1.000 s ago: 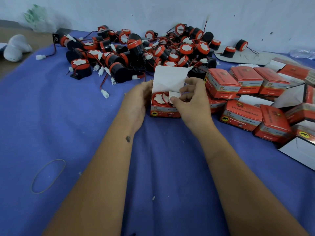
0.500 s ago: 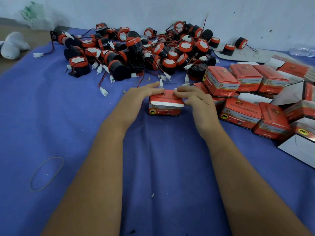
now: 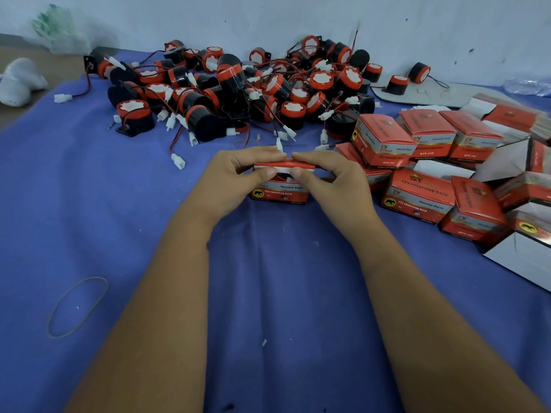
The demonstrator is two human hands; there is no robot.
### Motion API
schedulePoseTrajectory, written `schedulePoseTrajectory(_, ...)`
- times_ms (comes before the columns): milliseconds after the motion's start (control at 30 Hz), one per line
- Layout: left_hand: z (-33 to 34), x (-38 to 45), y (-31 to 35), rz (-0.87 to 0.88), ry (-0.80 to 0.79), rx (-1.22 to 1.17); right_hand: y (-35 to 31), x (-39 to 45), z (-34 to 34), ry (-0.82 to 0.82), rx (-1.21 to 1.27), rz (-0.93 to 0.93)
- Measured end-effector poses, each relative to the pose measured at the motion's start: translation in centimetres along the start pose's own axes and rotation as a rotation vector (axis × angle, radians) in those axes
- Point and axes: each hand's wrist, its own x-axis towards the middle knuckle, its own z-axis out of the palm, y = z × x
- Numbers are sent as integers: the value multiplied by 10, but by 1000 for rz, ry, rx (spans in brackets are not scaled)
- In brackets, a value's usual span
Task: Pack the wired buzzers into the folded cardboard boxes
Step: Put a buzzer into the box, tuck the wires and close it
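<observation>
At centre frame our left hand (image 3: 235, 174) and right hand (image 3: 331, 177) pinch the lid of the cardboard box (image 3: 280, 192), fingers on top, thumbs at its front edge. A second ago that flap stood open; now we are tucking it shut. Unpacked buzzers (image 3: 238, 90) fill the upper middle, closed boxes (image 3: 417, 138) the right.

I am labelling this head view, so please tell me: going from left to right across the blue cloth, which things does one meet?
Rubber band → left hand → the box being closed → right hand → closed red boxes.
</observation>
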Motion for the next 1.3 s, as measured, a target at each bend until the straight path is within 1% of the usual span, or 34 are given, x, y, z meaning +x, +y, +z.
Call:
schedulePoseTrajectory(100, -2, -1, 0, -23, -50, -32, -1, -2, 2, 26, -21, -27)
schedulePoseTrajectory(167, -3, -1, 0, -42, -47, -58, -2, -3, 2, 86, -103, -105)
schedulePoseTrajectory(233, -3, -1, 0, -42, -44, -46, -3, -4, 1, 103, -143, -154)
schedulePoseTrajectory(433, -3, -2, -1, -26, -23, -32, -3, -4, -3, 98, -97, -141)
schedulePoseTrajectory(533, -2, -2, -1, -16, -41, 30, -1, -3, -3, 117, -100, -148)
schedulePoseTrajectory(633, -2, -4, 1, -8, -62, 84, 0, -3, -5, 117, -137, -196)
schedulePoseTrajectory(667, -1, -4, 2, 3, -50, 134, 1, -4, -6, 106, -161, -220)
schedulePoseTrajectory(733, 4, -2, 3, 74, 43, 307, 2, -3, -6, 72, -215, -257)
schedulePoseTrajectory(800, 13, -1, 7, 220, 164, 517, 2, -3, -4, 63, -275, -281)
schedulePoseTrajectory(867, 24, 0, 10, 362, 190, 648, 1, -2, -1, 86, -344, -318)
schedulePoseTrajectory(900, 28, -1, 11, 397, 179, 672, 1, -1, 0, 99, -375, -339)
schedulePoseTrajectory(1000, 32, -1, 11, 389, 182, 669, 3, 0, 0, 124, -432, -376)
schedulePoseTrajectory(1167, 32, 0, 8, 335, 213, 716, 6, 0, 5, 94, -526, -383)
schedulePoseTrajectory(1233, 33, -1, 9, 325, 214, 707, 7, 1, 6, 104, -501, -360)
schedulePoseTrajectory(1300, 34, -3, 9, 303, 229, 662, 7, -1, 9, 98, -432, -297)
